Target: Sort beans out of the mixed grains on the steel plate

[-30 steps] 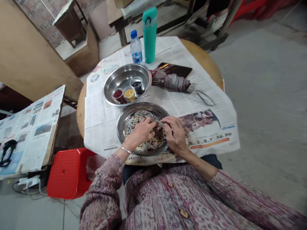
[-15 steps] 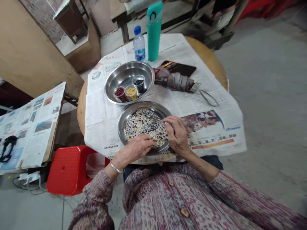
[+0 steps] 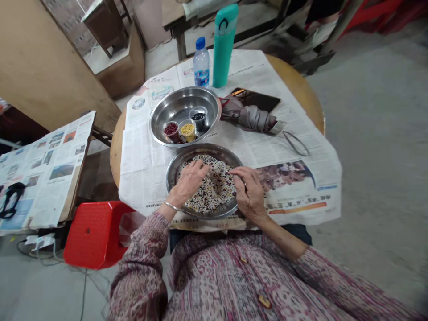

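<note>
Newspaper covers the table; bottle, teal flask and folded umbrella surround a steel bowl with 3 cups. Just nearer, a steel dish holds mixed white, dark-red and yellow grains. The left hand, half-curled, lies over the grains; the right hand bends loosely at the rim. I cannot tell what either grips.

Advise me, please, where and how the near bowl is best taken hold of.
Grip the near bowl at the left and right of its rim, coming from both sides: it is wide and open, so this should keep the loose grains level. The far bowl crowds its far edge.
</note>
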A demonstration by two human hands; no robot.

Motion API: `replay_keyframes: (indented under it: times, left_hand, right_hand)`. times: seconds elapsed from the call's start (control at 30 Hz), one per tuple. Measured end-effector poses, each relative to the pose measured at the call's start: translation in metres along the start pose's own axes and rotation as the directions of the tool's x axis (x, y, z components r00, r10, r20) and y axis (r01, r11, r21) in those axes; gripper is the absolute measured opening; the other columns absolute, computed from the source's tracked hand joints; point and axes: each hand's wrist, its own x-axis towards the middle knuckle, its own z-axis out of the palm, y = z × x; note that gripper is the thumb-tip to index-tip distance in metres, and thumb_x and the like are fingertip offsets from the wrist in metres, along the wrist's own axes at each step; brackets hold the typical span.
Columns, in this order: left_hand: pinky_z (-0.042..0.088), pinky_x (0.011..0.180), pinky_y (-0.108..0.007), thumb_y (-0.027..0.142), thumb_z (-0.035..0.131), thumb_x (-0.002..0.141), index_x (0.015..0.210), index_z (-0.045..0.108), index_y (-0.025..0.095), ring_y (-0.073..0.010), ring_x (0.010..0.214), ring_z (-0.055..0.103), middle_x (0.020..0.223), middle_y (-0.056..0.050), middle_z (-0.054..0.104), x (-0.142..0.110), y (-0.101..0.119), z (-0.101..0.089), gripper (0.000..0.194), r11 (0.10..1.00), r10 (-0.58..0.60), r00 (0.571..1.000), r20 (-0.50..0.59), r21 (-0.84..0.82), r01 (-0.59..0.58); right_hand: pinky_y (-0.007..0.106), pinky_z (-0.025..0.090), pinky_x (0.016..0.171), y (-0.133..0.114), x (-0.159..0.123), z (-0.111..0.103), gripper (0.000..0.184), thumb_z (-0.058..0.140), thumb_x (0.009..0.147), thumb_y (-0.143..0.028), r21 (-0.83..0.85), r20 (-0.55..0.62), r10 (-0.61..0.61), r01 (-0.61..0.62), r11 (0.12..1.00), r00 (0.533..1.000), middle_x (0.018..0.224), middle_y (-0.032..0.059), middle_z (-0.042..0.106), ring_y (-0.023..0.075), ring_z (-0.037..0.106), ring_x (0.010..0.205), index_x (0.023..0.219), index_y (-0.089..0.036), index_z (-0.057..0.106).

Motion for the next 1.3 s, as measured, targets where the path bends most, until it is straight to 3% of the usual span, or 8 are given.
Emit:
replay_keyframes:
  times: [0.2, 0.33, 0.4, 0.53, 0.77, 0.97, 1.1, 1.3]
  left_hand:
    - [0.055, 0.097, -0.037, 0.025, 0.051, 0.105, 0.123, 0.061, 0.02, -0.0228, 0.115, 0.059, 0.124, -0.009, 0.061, -0.031, -0.009, -0.011, 0.022, 0.975, -0.198, 0.979, 0.045, -0.091, 0.201]
    - [0.055, 0.1, -0.047, 0.06, 0.073, 0.086, 0.142, 0.049, 0.025, -0.0314, 0.125, 0.052, 0.142, -0.011, 0.052, -0.05, 0.013, -0.009, 0.071, 0.975, -0.097, 0.994, 0.049, -0.196, 0.105]
    - [0.055, 0.1, -0.049, 0.054, 0.076, 0.086, 0.145, 0.046, 0.025, -0.0327, 0.126, 0.05, 0.146, -0.012, 0.048, -0.049, 0.026, -0.004, 0.072, 0.974, -0.082, 0.996, 0.043, -0.207, 0.089]
    - [0.055, 0.1, -0.039, 0.015, 0.051, 0.1, 0.125, 0.06, 0.02, -0.0233, 0.115, 0.056, 0.127, -0.01, 0.056, -0.026, 0.038, 0.006, 0.027, 0.95, -0.066, 0.997, 0.037, -0.302, 0.074]
    - [0.051, 0.106, -0.036, -0.002, 0.035, 0.094, 0.126, 0.06, 0.016, -0.0197, 0.113, 0.062, 0.117, -0.01, 0.067, 0.01, 0.012, 0.008, 0.044, 0.891, -0.139, 0.988, -0.06, -0.443, 0.099]
    - [0.042, 0.117, -0.048, 0.024, 0.056, 0.099, 0.135, 0.056, 0.02, -0.0272, 0.137, 0.048, 0.149, -0.01, 0.053, -0.001, 0.013, -0.003, 0.036, 0.951, -0.081, 0.992, -0.094, -0.305, 0.049]
    - [0.029, 0.121, -0.063, 0.051, 0.071, 0.09, 0.142, 0.051, 0.019, -0.0366, 0.145, 0.036, 0.156, -0.015, 0.044, 0.002, 0.036, 0.001, 0.065, 0.976, 0.079, 0.997, -0.024, -0.201, -0.082]
    - [0.042, 0.108, -0.046, 0.022, 0.055, 0.097, 0.121, 0.062, 0.016, -0.0284, 0.122, 0.054, 0.125, -0.012, 0.062, 0.016, 0.037, 0.005, 0.026, 0.977, 0.165, 0.986, 0.032, -0.143, -0.158]
  right_hand:
    - [0.047, 0.046, 0.101, 0.0, -0.001, -0.001, 0.021, 0.049, 0.101, -0.03, -0.004, 0.014, 0.015, -0.015, 1.0, 1.0, 0.109, 0.0077, 0.069, 0.0258, 0.063, 0.108, 0.109, -0.025, 0.068]
    - [0.048, 0.046, 0.101, 0.0, -0.001, -0.002, 0.02, 0.049, 0.101, -0.031, -0.008, 0.031, 0.032, -0.032, 0.999, 0.999, 0.108, 0.0079, 0.069, 0.0264, 0.063, 0.108, 0.107, -0.025, 0.067]
    - [0.05, 0.046, 0.101, 0.0, 0.0, -0.003, 0.021, 0.049, 0.101, -0.032, -0.012, 0.037, 0.04, -0.04, 0.999, 0.998, 0.108, 0.0082, 0.069, 0.0268, 0.062, 0.108, 0.106, -0.026, 0.068]
    - [0.049, 0.046, 0.1, 0.0, 0.0, -0.002, 0.021, 0.049, 0.1, -0.032, -0.004, 0.027, 0.036, -0.036, 0.999, 0.999, 0.107, 0.0084, 0.069, 0.0263, 0.062, 0.107, 0.105, -0.025, 0.068]
    - [0.048, 0.045, 0.099, -0.002, 0.001, -0.001, 0.019, 0.049, 0.1, -0.03, -0.014, 0.014, 0.009, -0.009, 1.0, 1.0, 0.105, 0.0082, 0.069, 0.0255, 0.062, 0.106, 0.104, -0.025, 0.067]
    - [0.048, 0.046, 0.1, 0.0, 0.0, -0.001, 0.021, 0.048, 0.101, -0.031, 0.0, 0.014, 0.02, -0.02, 1.0, 1.0, 0.107, 0.0082, 0.07, 0.0262, 0.062, 0.107, 0.105, -0.025, 0.068]
    - [0.049, 0.046, 0.1, -0.001, 0.0, -0.001, 0.024, 0.046, 0.102, -0.033, 0.001, 0.009, 0.024, -0.024, 1.0, 1.0, 0.108, 0.0085, 0.07, 0.0265, 0.062, 0.107, 0.106, -0.025, 0.068]
    - [0.049, 0.047, 0.1, -0.001, 0.0, -0.001, 0.023, 0.047, 0.101, -0.033, -0.002, 0.009, 0.025, -0.025, 1.0, 1.0, 0.107, 0.0077, 0.07, 0.0265, 0.063, 0.106, 0.106, -0.026, 0.069]
